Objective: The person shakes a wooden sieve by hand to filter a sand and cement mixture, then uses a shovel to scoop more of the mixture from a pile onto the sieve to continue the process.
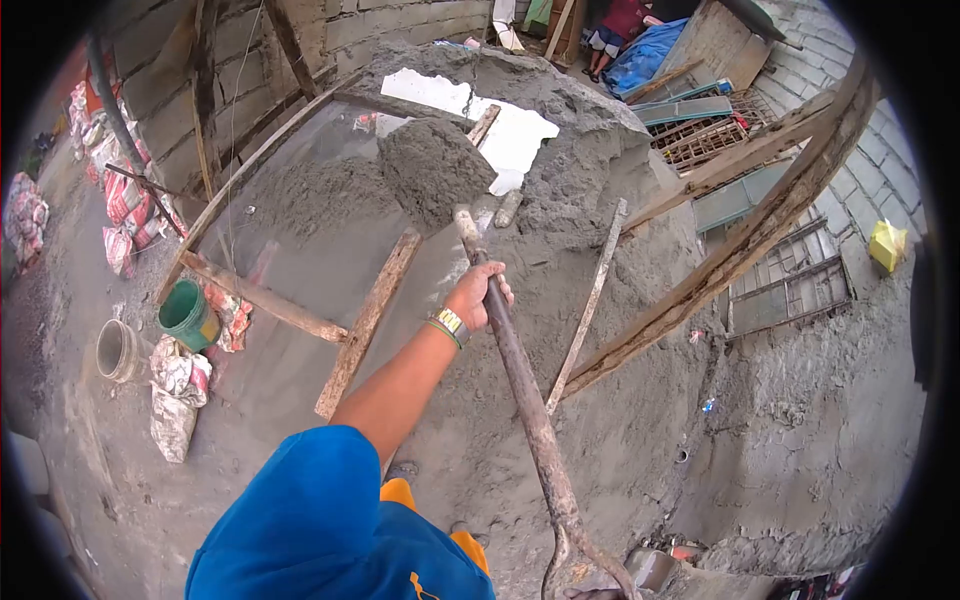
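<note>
My left hand (478, 297), with a watch at the wrist, is wrapped around the shaft of a long shovel (525, 395). At the bottom edge, a small part of my right hand (596, 594) shows closed on the shovel's handle; the rest is out of frame. A heap of wet grey mortar (432, 170) covers the blade, which is raised in front of me. Beyond the load lies a white sheet (515, 140), partly covered by the large grey pile (585, 130).
Wooden poles (740, 240) and a plank (370, 320) stand around the mixing area. At left are a green bucket (188, 315), a pale bucket (120, 350) and sacks (178, 395). Metal grilles (790, 285) lean at right. A person (622, 22) stands at the back.
</note>
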Available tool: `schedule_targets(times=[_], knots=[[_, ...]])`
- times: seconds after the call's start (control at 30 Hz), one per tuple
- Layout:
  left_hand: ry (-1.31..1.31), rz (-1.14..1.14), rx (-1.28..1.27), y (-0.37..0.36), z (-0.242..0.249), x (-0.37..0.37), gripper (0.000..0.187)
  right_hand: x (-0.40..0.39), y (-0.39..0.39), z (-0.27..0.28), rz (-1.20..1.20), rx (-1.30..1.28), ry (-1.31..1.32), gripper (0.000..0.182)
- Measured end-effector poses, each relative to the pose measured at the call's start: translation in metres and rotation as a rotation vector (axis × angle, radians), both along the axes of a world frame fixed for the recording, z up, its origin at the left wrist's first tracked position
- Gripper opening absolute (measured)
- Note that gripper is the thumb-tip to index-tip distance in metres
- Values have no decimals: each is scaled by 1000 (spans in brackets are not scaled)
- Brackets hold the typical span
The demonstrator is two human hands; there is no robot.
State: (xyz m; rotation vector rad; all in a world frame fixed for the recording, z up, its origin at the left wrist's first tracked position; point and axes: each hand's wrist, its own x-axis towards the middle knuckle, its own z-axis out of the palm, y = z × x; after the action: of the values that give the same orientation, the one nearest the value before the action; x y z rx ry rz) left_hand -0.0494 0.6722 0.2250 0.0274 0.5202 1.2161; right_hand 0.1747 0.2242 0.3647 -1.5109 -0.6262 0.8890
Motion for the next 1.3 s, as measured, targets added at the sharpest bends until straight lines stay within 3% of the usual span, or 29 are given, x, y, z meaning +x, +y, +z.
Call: schedule_targets(times=[0.13, 0.23, 0.27, 0.33, 0.53, 0.73, 0.77, 0.83, 0.93, 1.03, 1.07, 1.13, 1.17, 1.2, 1.27, 1.3], knots=[[187, 157, 198, 52, 22, -97, 14, -50, 77, -60, 588, 432, -870, 24], [186, 217, 233, 19, 50, -121, 16, -43, 98, -102, 907, 416, -1305, 21], [166, 223, 269, 7, 51, -122, 18, -39, 100, -117, 927, 431, -1293, 21], [146, 196, 326, -14, 40, -118, 25, -15, 80, -155, 852, 147, -1201, 34], [4, -92, 489, -91, 34, -45, 29, 74, 27, -255, 659, -22, -1277, 46], [38, -758, 856, -182, 9, 85, 30, 164, -89, -293, 579, -473, -1353, 46], [40, -866, 863, -202, 5, 116, 35, 179, -125, -305, 507, -552, -1305, 46], [74, -1072, 852, -243, 1, 171, 46, 212, -181, -330, 624, -674, -1251, 51], [181, -1309, 812, -300, 13, 259, 44, 236, -277, -338, 562, -807, -1060, 43], [190, -1518, 918, -334, -30, 339, 39, 237, -370, -340, 525, -960, -869, 41], [186, -1546, 907, -344, -45, 365, 39, 234, -395, -337, 488, -984, -804, 40], [-65, -1383, 614, -365, -74, 415, 29, 225, -417, -308, 475, -997, -696, 40], [-70, -1330, 463, -370, -90, 440, 26, 219, -418, -290, 465, -996, -612, 40], [-71, -1274, 312, -371, -107, 463, 23, 214, -414, -274, 434, -781, -912, 26], [54, -1214, 185, -365, -149, 509, 23, 199, -405, -252, 284, -505, -1124, 32], [167, -1144, 74, -364, -173, 528, 24, 186, -393, -248, 187, -433, -1110, 30]])
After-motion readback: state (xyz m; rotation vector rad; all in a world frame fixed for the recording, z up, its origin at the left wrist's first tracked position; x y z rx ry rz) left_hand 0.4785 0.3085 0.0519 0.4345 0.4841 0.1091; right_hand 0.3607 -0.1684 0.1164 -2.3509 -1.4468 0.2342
